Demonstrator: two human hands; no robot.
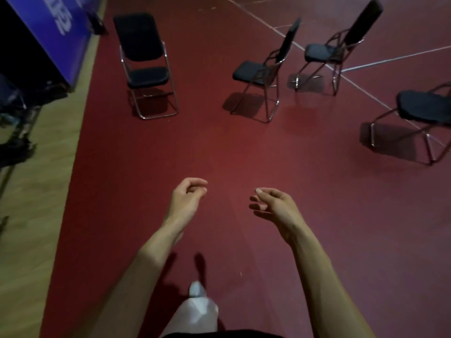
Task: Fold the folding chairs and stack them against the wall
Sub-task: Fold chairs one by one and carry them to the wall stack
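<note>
Several black folding chairs with chrome frames stand unfolded on the dark red floor ahead. One chair (146,62) faces me at the upper left. A second chair (263,71) stands side-on in the middle, a third chair (339,47) behind it to the right. A fourth chair (424,113) is cut off by the right edge. My left hand (186,198) and my right hand (273,203) hang in front of me over bare floor, well short of every chair. Both hold nothing, fingers loosely curled.
A blue banner board (61,37) leans along the left side, above a strip of wooden floor (36,203). Dark equipment on stands (17,132) crowds the left edge. White court lines (353,67) cross the floor at the upper right. My leg and shoe (197,303) show below.
</note>
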